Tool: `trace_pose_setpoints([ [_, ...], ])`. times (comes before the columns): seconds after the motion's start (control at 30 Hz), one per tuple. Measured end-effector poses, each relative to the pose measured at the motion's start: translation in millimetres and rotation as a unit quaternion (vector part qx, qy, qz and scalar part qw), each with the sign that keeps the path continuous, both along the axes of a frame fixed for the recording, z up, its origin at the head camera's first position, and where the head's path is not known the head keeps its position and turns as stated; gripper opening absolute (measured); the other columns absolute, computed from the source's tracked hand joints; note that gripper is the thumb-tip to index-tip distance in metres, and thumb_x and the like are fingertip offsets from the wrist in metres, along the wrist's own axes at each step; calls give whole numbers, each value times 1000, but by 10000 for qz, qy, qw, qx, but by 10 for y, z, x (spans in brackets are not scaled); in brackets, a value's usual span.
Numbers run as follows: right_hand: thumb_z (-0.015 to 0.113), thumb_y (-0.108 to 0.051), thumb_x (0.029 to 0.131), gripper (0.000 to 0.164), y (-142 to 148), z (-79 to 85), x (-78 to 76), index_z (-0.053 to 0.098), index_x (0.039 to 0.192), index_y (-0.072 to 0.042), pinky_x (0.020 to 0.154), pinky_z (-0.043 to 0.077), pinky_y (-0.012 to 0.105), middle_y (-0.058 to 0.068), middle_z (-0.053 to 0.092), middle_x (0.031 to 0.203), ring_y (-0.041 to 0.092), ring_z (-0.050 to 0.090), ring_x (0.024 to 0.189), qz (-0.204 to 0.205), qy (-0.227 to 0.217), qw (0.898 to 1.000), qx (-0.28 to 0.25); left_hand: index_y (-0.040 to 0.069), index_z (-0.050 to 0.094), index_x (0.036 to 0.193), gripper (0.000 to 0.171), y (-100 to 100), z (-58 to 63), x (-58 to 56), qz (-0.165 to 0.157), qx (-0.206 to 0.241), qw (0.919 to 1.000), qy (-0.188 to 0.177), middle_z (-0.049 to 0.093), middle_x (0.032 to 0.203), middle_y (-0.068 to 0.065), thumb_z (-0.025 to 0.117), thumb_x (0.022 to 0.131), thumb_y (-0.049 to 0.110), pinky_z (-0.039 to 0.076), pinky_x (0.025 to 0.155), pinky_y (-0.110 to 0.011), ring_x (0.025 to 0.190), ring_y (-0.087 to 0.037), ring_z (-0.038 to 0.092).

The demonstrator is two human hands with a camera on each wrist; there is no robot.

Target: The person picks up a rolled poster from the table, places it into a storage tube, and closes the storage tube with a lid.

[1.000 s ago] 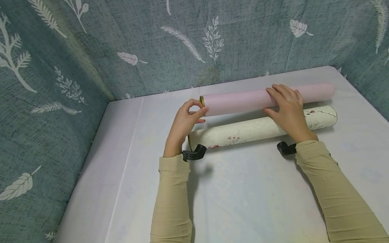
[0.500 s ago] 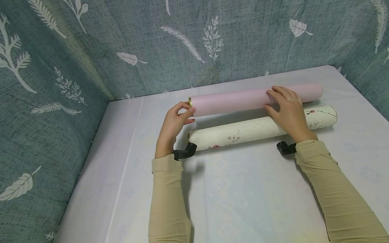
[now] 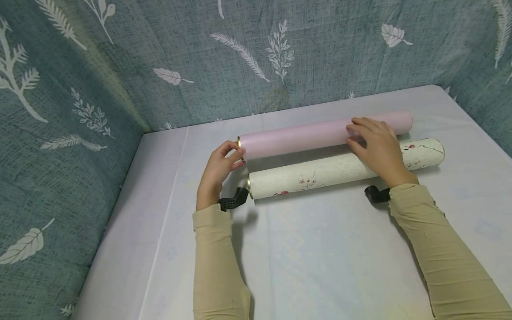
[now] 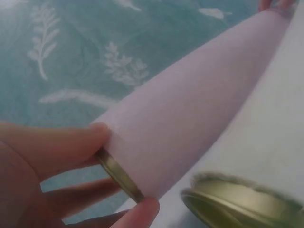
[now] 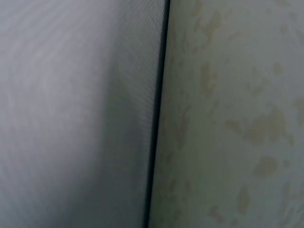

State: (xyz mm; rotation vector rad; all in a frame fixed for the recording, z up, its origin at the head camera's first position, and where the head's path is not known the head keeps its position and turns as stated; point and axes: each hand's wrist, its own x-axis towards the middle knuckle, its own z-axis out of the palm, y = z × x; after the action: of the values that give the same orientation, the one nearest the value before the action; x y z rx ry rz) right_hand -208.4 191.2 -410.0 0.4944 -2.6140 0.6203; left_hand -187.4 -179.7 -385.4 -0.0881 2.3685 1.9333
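A long pink tube (image 3: 294, 138) with a gold metal rim lies at the back, slanting slightly upward to the right in the head view. My left hand (image 3: 219, 166) pinches its left end, thumb on the near side and fingers around the rim (image 4: 121, 175). Farther right, my right hand (image 3: 378, 146) holds the same tube, fingers over its top and thumb at its near side. A cream tube (image 3: 280, 180) with a red blossom print lies in front, running beneath the right hand. Its gold-rimmed end (image 4: 237, 202) shows large in the left wrist view.
Both tubes are on a white cloth-covered table (image 3: 320, 258). Green leaf-patterned fabric (image 3: 180, 53) hangs behind and at the sides. The right wrist view is filled by white cloth (image 5: 57, 104) and the cream tube (image 5: 237, 118) close up.
The pink tube has moved left, and its left end has come slightly nearer. My left hand has travelled with it. The right hand has stayed almost in place; the cream tube is still.
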Motion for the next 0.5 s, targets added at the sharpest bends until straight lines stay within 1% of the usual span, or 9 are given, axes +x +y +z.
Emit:
trace_pose_setpoints([
  [0.03,58,-25,87,39,0,3,1,54,123,-10,104,15,45,7,44,133,25,34,125,30,-17,10000,41,9,53,90,23,-7,-33,-19,15,-44,10000,-13,48,121,0,61,84,30,45,85,-30,98,-25,59],
  [0.17,55,-26,89,40,3,17,7,51,126,-11,104,16,47,7,43,134,26,32,126,118,-176,9993,294,9,52,92,19,6,-90,-49,44,-205,9997,-82,48,122,3,58,87,27,46,83,-29,99,-18,57],
  [0.27,53,-28,90,42,12,37,17,48,128,-11,103,15,49,8,41,136,27,29,127,126,-325,9983,470,10,51,94,18,32,-104,-53,21,-435,9989,-187,44,128,3,55,89,26,44,86,-31,100,-18,56],
  [0.43,49,-32,91,43,1,52,16,46,129,-11,103,14,51,10,37,138,29,26,129,153,-499,9961,717,12,49,97,18,68,-85,-39,-18,-1048,9937,-392,34,138,3,51,91,29,34,96,-39,97,-22,59],
  [0.5,49,-32,92,43,-1,50,18,46,130,-11,103,15,51,10,36,138,29,26,129,146,-515,9956,771,12,48,97,19,75,-76,-44,-44,-1230,9914,-452,32,139,3,50,92,30,31,97,-41,95,-23,59],
])
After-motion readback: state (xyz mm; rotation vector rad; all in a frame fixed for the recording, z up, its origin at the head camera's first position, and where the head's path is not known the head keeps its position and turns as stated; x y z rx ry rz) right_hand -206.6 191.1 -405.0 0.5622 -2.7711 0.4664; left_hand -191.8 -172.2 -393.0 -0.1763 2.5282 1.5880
